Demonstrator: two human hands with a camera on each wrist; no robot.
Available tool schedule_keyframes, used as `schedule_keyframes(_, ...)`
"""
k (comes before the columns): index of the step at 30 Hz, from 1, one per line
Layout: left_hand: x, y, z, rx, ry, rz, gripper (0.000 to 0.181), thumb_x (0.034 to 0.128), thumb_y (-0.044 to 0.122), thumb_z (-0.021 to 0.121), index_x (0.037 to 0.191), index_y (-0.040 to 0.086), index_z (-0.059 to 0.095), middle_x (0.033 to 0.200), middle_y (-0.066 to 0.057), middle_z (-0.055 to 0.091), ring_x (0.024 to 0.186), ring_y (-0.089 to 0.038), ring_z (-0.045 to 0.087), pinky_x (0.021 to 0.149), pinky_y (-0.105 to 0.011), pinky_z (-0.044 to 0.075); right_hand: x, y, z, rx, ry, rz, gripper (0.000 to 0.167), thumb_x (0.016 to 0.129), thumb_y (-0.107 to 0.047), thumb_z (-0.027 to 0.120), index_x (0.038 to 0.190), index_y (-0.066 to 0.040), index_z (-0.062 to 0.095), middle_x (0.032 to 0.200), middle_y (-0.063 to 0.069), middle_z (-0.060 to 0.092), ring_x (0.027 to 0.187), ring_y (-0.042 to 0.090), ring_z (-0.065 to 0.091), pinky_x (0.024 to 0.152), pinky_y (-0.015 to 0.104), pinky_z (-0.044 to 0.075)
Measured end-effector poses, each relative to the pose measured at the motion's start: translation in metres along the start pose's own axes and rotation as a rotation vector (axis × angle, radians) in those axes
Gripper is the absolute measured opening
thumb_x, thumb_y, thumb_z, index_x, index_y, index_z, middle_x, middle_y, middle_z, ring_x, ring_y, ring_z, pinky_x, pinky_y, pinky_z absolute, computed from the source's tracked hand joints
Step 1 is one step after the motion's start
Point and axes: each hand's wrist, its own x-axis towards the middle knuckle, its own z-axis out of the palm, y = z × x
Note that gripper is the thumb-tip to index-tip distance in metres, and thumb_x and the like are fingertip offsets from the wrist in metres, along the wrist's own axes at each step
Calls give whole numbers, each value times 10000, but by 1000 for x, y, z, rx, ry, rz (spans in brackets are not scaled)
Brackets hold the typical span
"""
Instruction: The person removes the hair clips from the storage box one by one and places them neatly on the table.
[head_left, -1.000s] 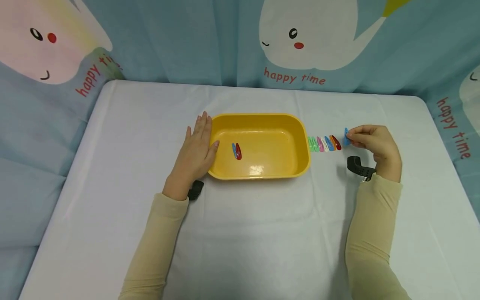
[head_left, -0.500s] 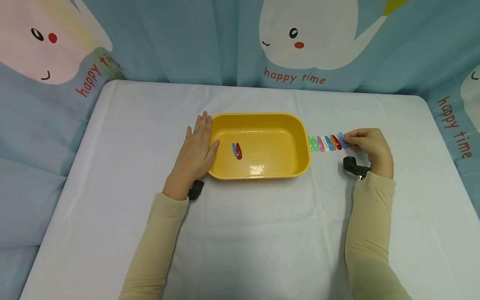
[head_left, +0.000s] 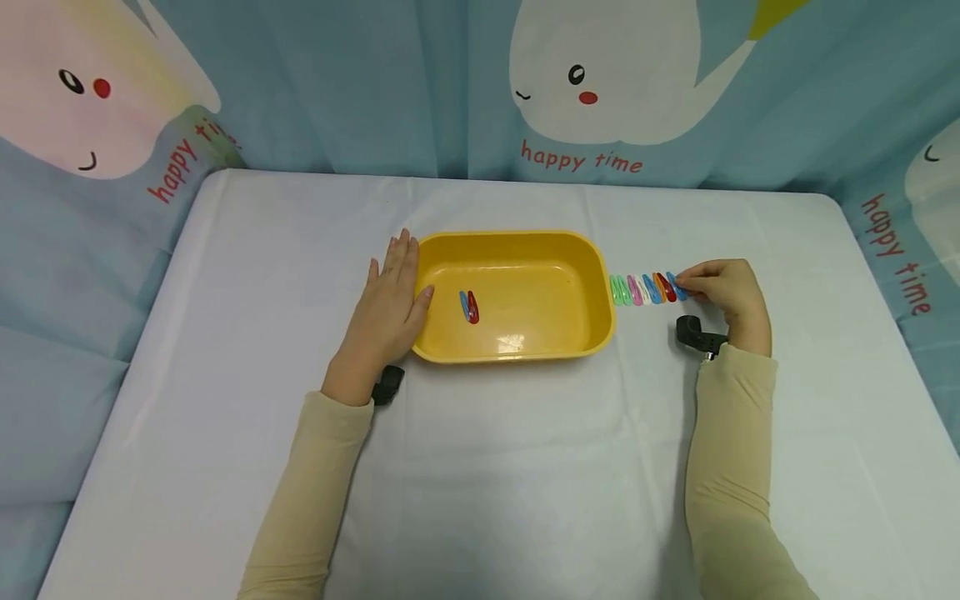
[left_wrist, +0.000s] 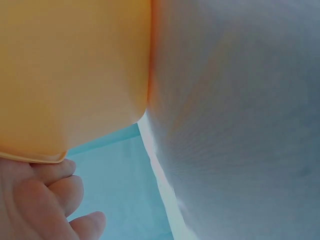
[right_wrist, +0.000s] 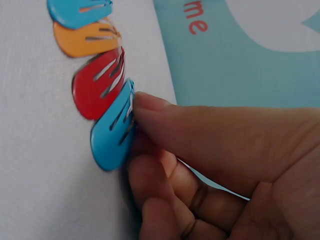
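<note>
My right hand (head_left: 731, 296) pinches a blue hair clip (right_wrist: 112, 132) between thumb and fingers at the right end of a row. Beside it in that row lie a red hair clip (right_wrist: 99, 85), an orange one (right_wrist: 82, 40) and another blue one (right_wrist: 80, 11); white, pink and green clips (head_left: 618, 290) continue leftward to the basin. My left hand (head_left: 384, 308) rests with straight fingers against the left rim of the yellow basin (head_left: 517, 358). Inside the basin lie a blue clip (head_left: 464, 303) and a red clip (head_left: 473, 308), side by side.
A white cloth (head_left: 510, 483) covers the table. Blue curtains (head_left: 375, 92) with printed whales hang behind and at the sides. A black wrist camera (head_left: 697, 335) sits at the right wrist, another (head_left: 387, 385) at the left.
My right hand has moved left and lowered the blue hair clip from apart of the row to beside the red clip. The left hand stays at the basin; the head view has shifted slightly.
</note>
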Motion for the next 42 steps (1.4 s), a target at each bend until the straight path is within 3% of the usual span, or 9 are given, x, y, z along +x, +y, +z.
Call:
schedule_keyframes(8, -1, 0, 0, 3, -6, -7, 643, 1019, 318, 318, 1500, -20, 57, 1575, -125, 1, 1439, -227, -24, 1136, -462, 6, -1, 0, 1, -18, -1, 4, 237, 857, -179, 698, 936, 43, 719, 680, -182, 561, 646, 39, 490, 570, 184, 435)
schedule_keyframes(15, -2, 0, 1, 6, -12, -14, 645, 1019, 322, 320, 1500, -19, 57, 1575, -124, -1, 1439, -222, -25, 1136, -461, 8, -2, 3, -1, -21, -1, 8, 254, 853, -216, 706, 969, 9, 723, 704, -184, 577, 679, 30, 533, 612, 192, 445)
schedule_keyframes(18, -2, -1, 2, 6, -13, -11, 645, 1020, 323, 317, 1499, -23, 56, 1574, -128, -1, 1439, -229, -23, 1135, -466, 10, -3, 4, -2, 0, -10, 21, 212, 856, -216, 702, 950, -28, 734, 706, -185, 584, 672, 18, 549, 617, 183, 461)
schedule_keyframes(22, -3, -2, 2, -2, -10, -8, 644, 1020, 321, 317, 1497, -28, 59, 1573, -135, 2, 1439, -232, -24, 1135, -470, 12, -3, 5, -3, 33, -18, 44, 77, 859, -227, 698, 843, -173, 751, 708, -199, 596, 665, -7, 571, 630, 163, 475)
schedule_keyframes(26, -3, -3, 3, -8, 1, -9, 643, 1020, 319, 319, 1497, -28, 63, 1573, -132, 5, 1439, -225, -25, 1136, -464, 10, -3, 6, -6, 94, -20, 50, 145, 860, -225, 700, 733, -290, 724, 712, -202, 625, 670, -25, 596, 643, 141, 486)
schedule_keyframes(32, -1, -1, 2, -14, -4, -3, 643, 1020, 320, 317, 1498, -24, 58, 1573, -129, -2, 1439, -227, -27, 1136, -463, 9, -4, 4, -9, 195, -44, 46, 245, 885, -174, 665, 682, -307, 694, 688, -165, 663, 686, -20, 635, 664, 148, 511)
schedule_keyframes(42, -1, -1, 1, -19, 4, 2, 642, 1019, 313, 330, 1496, -30, 70, 1572, -138, 14, 1439, -239, -9, 1135, -473, 21, -8, -4, -9, 261, -47, 8, 213, 877, -187, 675, 706, -303, 724, 753, -161, 669, 719, -6, 638, 682, 157, 516)
